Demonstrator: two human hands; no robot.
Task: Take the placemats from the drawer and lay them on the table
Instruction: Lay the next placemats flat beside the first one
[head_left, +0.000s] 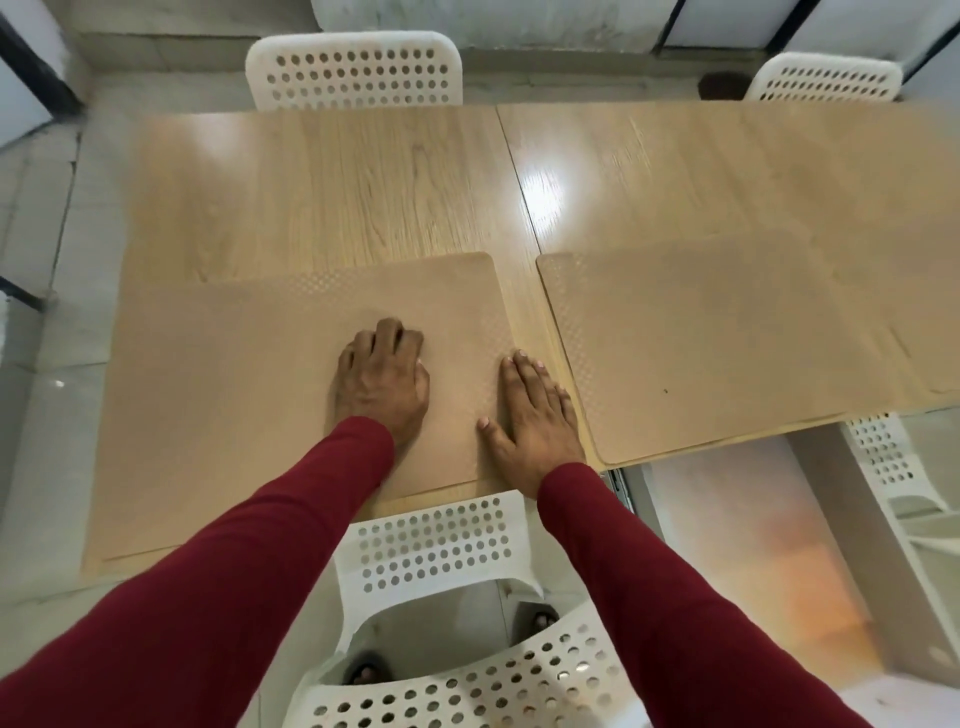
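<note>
Two tan placemats lie flat on the light wooden table. The left placemat covers the near left part of the table. On it rests my left hand, fingers curled under, pressing down near the mat's middle. My right hand lies flat with fingers spread on the same mat's right edge. The right placemat sits beside it on the near right part of the table, with a narrow strip of bare wood between the two. Both arms wear dark red sleeves. No drawer is in view.
A white perforated chair stands directly below me at the table's near edge. Two more white chairs stand along the far side. Another white chair is at the near right. Pale tiled floor surrounds the table.
</note>
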